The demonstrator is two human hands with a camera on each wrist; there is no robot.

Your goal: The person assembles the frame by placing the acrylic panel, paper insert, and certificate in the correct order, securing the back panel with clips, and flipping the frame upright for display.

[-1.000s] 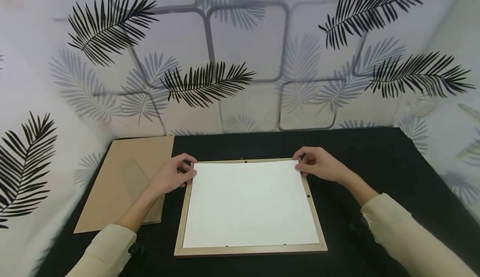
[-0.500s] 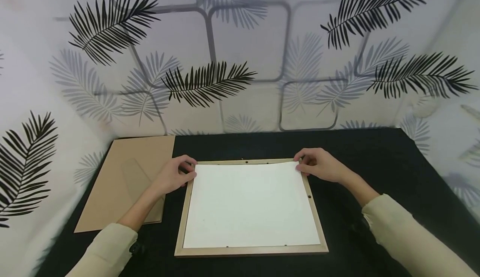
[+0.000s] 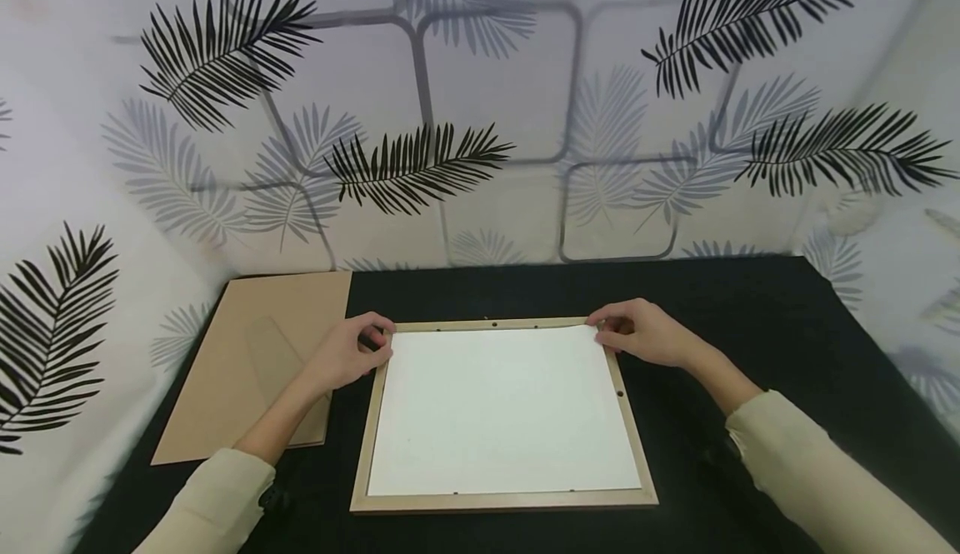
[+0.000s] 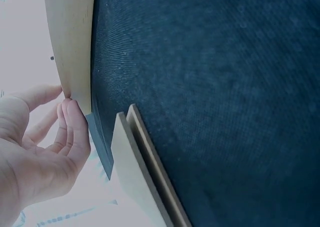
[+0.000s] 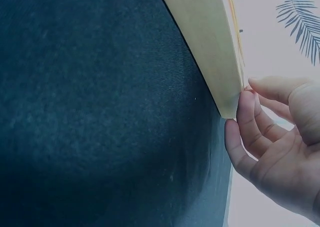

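A white sheet lies within a light wooden picture frame, which rests back side up on the black tabletop. My left hand is at the far left corner, pinching the sheet's edge between thumb and fingers, close against the frame. At the far right corner my right hand pinches the sheet, and that corner looks slightly raised. In the right wrist view a thin edge of the sheet stands above the frame's side. Fingertips touch the frame's corner in the left wrist view.
A brown backing board lies at the left of the black table, with a clear-looking sheet on it, partly under the left forearm. Small dark tabs line the frame. A leaf-patterned curtain hangs behind the table.
The white sheet's far edge has sunk lower into the frame, so more of the frame's far rail and its tabs show. Both hands have moved down slightly with it.
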